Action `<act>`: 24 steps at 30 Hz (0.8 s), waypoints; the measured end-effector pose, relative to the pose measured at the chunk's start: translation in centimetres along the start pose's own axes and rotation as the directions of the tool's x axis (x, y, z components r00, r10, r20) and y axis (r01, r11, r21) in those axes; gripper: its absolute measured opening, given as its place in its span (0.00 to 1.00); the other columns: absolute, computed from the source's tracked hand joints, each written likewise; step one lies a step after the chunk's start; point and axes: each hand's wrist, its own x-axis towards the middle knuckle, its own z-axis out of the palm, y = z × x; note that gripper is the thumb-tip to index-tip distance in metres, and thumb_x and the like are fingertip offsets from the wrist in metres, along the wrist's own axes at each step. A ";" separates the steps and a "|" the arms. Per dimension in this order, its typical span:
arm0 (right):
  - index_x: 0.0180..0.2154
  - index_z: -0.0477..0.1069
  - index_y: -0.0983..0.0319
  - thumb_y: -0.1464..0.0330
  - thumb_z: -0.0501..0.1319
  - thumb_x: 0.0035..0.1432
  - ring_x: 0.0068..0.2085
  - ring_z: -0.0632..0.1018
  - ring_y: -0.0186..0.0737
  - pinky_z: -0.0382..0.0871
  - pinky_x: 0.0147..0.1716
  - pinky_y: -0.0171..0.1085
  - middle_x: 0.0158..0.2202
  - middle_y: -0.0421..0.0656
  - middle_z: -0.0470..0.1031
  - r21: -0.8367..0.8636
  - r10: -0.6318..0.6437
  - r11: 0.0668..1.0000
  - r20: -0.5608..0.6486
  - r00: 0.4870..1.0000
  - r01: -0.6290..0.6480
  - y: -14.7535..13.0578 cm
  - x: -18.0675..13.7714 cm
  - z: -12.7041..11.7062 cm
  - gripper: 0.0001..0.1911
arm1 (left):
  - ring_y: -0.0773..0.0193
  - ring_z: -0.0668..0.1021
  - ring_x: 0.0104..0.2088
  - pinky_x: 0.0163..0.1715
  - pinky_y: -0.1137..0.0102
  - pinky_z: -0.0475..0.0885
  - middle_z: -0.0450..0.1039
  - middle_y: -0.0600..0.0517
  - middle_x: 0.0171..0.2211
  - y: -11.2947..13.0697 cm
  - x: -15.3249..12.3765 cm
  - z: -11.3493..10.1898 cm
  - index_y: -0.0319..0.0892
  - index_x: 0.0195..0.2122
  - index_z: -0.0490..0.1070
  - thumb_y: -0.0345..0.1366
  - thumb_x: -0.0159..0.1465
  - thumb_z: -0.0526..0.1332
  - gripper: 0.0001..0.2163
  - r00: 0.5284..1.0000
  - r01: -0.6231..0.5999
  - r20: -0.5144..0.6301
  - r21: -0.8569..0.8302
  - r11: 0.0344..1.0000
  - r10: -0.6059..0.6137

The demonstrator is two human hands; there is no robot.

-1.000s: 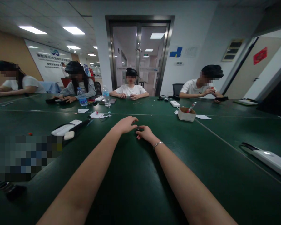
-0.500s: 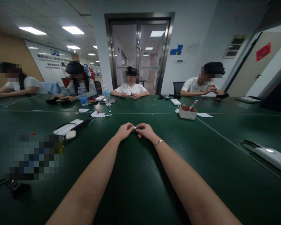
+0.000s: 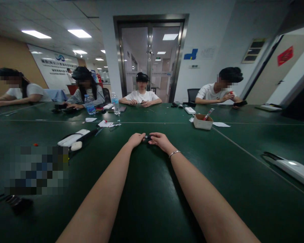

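Both my arms stretch forward over the dark green table (image 3: 147, 189). My left hand (image 3: 136, 139) and my right hand (image 3: 160, 140) meet at their fingertips on a small dark object (image 3: 148, 137) held just above the tabletop. Its shape is too small to make out. A thin bracelet (image 3: 174, 153) circles my right wrist.
A white oblong device (image 3: 72, 139) lies left of my hands, a cardboard box (image 3: 202, 122) with a pen stands at the right. A white power strip (image 3: 291, 168) lies far right. Water bottles (image 3: 115, 103) and papers sit farther back, where several people work with their hands.
My left hand, spread open over the object a second ago, has closed its fingers on it. Both hands have shifted slightly away from me.
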 end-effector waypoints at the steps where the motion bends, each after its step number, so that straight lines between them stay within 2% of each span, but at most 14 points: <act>1: 0.40 0.70 0.69 0.84 0.58 0.56 0.27 0.79 0.33 0.78 0.34 0.33 0.35 0.46 0.73 0.015 -0.004 1.000 0.012 1.000 0.004 0.0 0.0 0.0 0.11 | 0.62 0.69 0.23 0.25 0.69 0.58 0.70 0.51 0.21 0.2 -0.1 0.1 0.41 0.24 0.72 0.53 0.61 0.47 0.24 1.000 0.015 -0.021 0.015 1.000 -0.015; 5: 0.40 0.71 0.67 0.84 0.60 0.53 0.30 0.79 0.35 0.77 0.39 0.35 0.30 0.43 0.73 0.053 -0.009 0.999 0.067 0.998 0.005 -0.3 -0.4 0.0 0.12 | 0.61 0.70 0.24 0.25 0.69 0.57 0.71 0.50 0.22 0.2 -1.1 0.2 0.41 0.21 0.71 0.53 0.60 0.47 0.24 0.993 0.009 -0.115 0.015 1.000 -0.007; 9: 0.39 0.72 0.67 0.82 0.60 0.55 0.32 0.79 0.35 0.77 0.40 0.35 0.32 0.44 0.74 0.063 -0.014 0.998 0.098 0.995 0.008 -0.6 -0.7 0.0 0.10 | 0.63 0.69 0.23 0.26 0.70 0.59 0.70 0.51 0.21 -0.6 -1.1 0.2 0.41 0.22 0.70 0.56 0.59 0.47 0.25 0.994 -0.050 -0.098 -0.055 0.997 0.045; 12: 0.40 0.71 0.66 0.80 0.59 0.56 0.31 0.79 0.34 0.77 0.37 0.34 0.33 0.44 0.74 0.045 -0.020 0.999 0.114 0.993 0.015 -0.7 -0.7 0.0 0.09 | 0.63 0.69 0.23 0.27 0.70 0.60 0.70 0.51 0.21 -1.0 -0.8 0.3 0.40 0.21 0.69 0.57 0.59 0.47 0.26 0.992 -0.078 -0.103 -0.082 0.994 0.069; 18: 0.42 0.71 0.65 0.82 0.60 0.53 0.26 0.75 0.28 0.72 0.24 0.25 0.32 0.41 0.71 -0.013 -0.042 0.999 0.111 0.993 0.044 -0.6 -0.5 -0.2 0.14 | 0.65 0.68 0.21 0.26 0.70 0.60 0.69 0.52 0.20 -1.0 -0.9 0.3 0.39 0.22 0.70 0.56 0.59 0.48 0.26 0.992 -0.082 -0.111 -0.133 0.988 0.067; 24: 0.39 0.72 0.66 0.83 0.60 0.51 0.28 0.76 0.29 0.73 0.27 0.26 0.32 0.42 0.72 0.035 -0.015 0.999 0.126 0.992 0.011 -0.7 -0.6 -0.3 0.14 | 0.65 0.68 0.21 0.26 0.70 0.61 0.69 0.52 0.19 -1.4 -0.7 0.4 0.39 0.22 0.71 0.56 0.59 0.48 0.26 0.988 -0.098 -0.129 -0.149 0.984 0.078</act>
